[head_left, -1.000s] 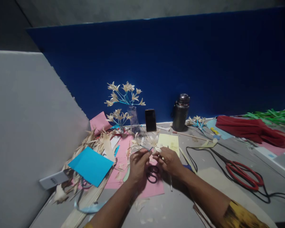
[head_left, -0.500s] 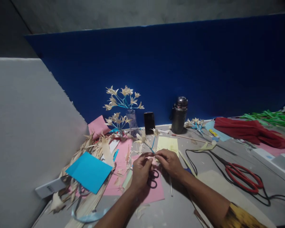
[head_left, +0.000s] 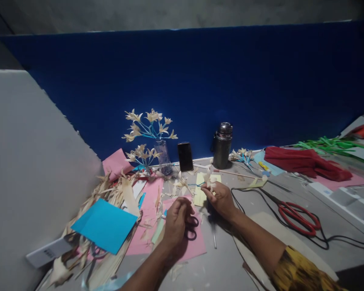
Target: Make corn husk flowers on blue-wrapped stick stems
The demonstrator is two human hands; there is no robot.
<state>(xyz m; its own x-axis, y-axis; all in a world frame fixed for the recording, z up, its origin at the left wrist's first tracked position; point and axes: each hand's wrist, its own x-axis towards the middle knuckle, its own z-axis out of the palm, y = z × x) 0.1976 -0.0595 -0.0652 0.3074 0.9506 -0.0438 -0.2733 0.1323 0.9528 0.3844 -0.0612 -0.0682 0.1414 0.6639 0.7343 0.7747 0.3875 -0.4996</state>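
Note:
My right hand [head_left: 222, 201] pinches an artificial flower [head_left: 210, 182] with cream petals and a thin blue stem, held above a pale yellow paper [head_left: 200, 198]. The stem points left. My left hand [head_left: 177, 218] is curled with its fingertips together over a pink sheet [head_left: 197, 246]; whatever it may hold is hidden. Right beside it lie small scissors [head_left: 191, 233], their dark loop handles showing and the blades out of sight. Another cream flower [head_left: 182, 184] lies behind the hands. A thin metal rod [head_left: 214, 236] rests under my right wrist.
At the back stand a glass vase [head_left: 163, 157] of cream flowers, a phone [head_left: 185, 157] and a flask [head_left: 223, 145]. Dried husks [head_left: 129, 194] and a blue paper [head_left: 106, 226] lie left. Red-handled scissors [head_left: 299, 218], a black cord [head_left: 348, 239] and red cloth [head_left: 306, 162] lie right.
My hands have come apart from the stem. My right hand has moved up with the flower, which has tipped from upright toward lying sideways. The whole view has shifted slightly.

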